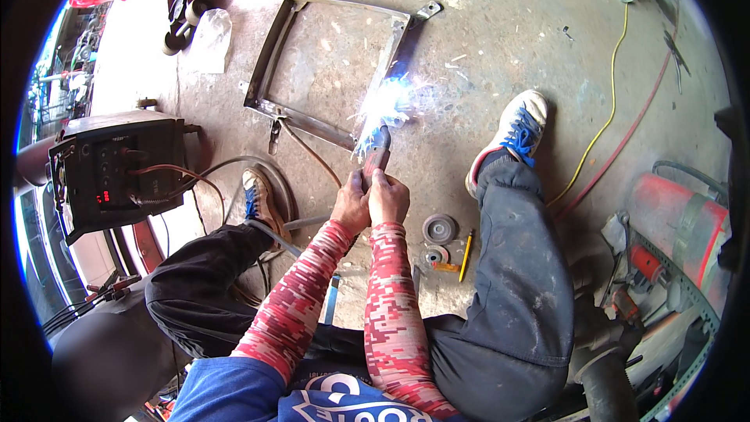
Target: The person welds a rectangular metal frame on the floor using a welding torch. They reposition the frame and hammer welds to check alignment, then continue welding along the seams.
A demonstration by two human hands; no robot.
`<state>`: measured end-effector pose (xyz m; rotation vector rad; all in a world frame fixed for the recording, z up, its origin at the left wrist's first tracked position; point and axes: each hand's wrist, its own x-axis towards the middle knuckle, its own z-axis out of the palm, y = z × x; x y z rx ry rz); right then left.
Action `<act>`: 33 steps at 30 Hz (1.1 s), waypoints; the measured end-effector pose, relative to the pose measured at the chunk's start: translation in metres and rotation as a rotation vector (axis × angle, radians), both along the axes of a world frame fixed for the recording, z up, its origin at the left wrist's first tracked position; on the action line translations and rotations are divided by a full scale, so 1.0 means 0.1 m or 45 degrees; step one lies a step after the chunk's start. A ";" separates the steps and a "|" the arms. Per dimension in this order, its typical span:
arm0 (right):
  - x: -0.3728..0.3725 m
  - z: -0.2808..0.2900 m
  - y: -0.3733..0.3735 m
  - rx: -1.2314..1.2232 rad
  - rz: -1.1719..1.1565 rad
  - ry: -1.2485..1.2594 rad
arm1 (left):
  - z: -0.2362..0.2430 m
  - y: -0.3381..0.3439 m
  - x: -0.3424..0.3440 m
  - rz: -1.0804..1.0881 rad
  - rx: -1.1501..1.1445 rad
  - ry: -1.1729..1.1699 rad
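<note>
My left hand [351,207] and my right hand [389,201] are closed side by side around the handle of a welding torch [376,159]. Its bent neck reaches toward a bright blue-white arc [391,100], and sparks fly out around it. The arc burns along the right bar of a four-sided metal frame [269,51] lying on the floor. Small tabs stick out at the frame's corners. Glare hides the torch tip and the spot it meets.
A dark welding machine [117,176] stands at left, with cables [226,162] trailing near my left shoe. Between my legs lie a grinding disc [440,229] and a yellow pencil [466,256]. At right are a yellow cord [615,70], a red hose [625,135], pliers [676,59] and a red tank [664,211].
</note>
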<state>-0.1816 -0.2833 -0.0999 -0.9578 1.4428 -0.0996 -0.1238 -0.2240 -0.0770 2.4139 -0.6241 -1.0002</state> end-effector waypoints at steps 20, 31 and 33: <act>0.00 -0.10 0.06 -0.030 -0.067 -0.038 | -0.09 0.08 0.00 0.062 -0.017 0.060; -0.02 -0.02 0.01 -0.003 -0.021 0.044 | 0.10 -0.04 -0.06 0.095 0.008 0.082; -0.01 -0.04 0.02 -0.030 0.001 0.045 | 0.11 -0.03 -0.07 0.100 0.017 0.068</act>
